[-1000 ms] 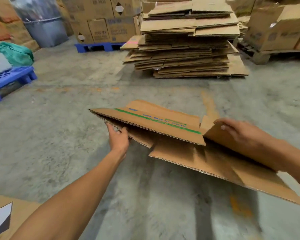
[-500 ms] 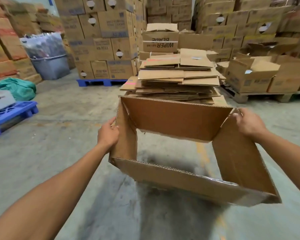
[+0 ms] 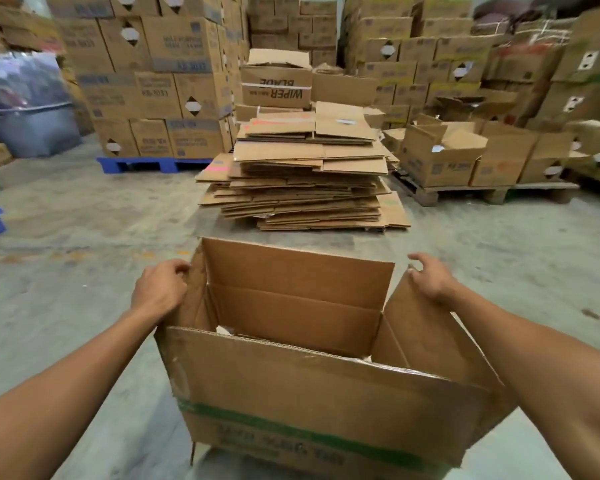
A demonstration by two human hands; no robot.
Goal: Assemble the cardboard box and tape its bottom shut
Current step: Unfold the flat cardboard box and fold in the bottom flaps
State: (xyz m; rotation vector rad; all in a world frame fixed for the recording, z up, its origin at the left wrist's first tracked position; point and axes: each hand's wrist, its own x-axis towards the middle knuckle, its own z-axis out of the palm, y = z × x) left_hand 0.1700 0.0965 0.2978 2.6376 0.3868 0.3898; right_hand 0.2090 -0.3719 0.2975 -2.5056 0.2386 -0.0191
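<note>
box (image 3: 312,393): squared open, flaps up
left hand (image 3: 160,292): fingers curled on left flap
right hand (image 3: 430,278): fingers loosely bent on right flap

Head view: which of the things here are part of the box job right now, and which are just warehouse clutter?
In the job:
- open cardboard box, flaps standing up
- left hand on its left flap
- right hand on its right flap

Lying about:
- pile of flattened cartons
- WIPER BLADE box
- blue pallet
- wooden pallet
- grey bin

No tape in view.
</note>
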